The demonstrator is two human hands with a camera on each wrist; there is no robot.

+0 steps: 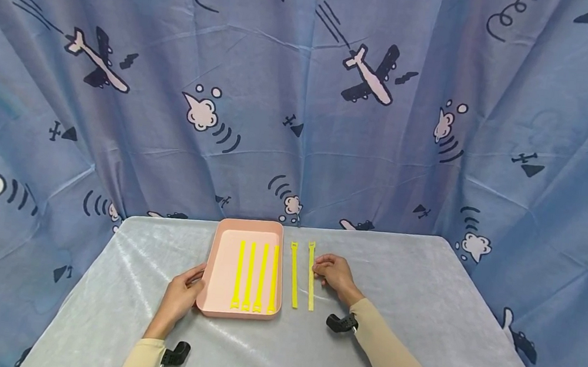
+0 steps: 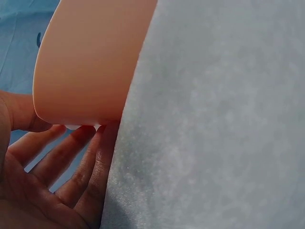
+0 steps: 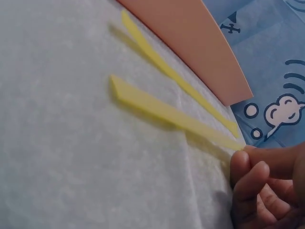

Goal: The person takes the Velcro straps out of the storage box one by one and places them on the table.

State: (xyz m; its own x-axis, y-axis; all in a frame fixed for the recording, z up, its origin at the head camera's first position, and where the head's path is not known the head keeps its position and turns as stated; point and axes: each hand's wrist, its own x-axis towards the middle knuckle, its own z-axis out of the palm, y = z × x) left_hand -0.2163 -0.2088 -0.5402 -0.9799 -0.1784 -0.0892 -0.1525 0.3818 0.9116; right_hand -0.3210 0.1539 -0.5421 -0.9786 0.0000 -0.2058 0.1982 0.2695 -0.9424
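Patterned blue curtain [image 1: 253,162] hangs behind a pale grey table [image 1: 422,290]. On the table sits a pink tray [image 1: 222,271], its left side held between the thumb and fingers of the left hand [image 1: 180,296]. The right hand [image 1: 335,273], to the right of the tray, pinches 1 yellow strap [image 1: 311,285] between thumb and fingers. 4 flat straps [image 1: 250,274] lie lengthwise in the tray, toward its right side, their wider heads at the near end. 1 more strap [image 1: 294,275] lies between the tray and the pinched strap, its head at the far end.
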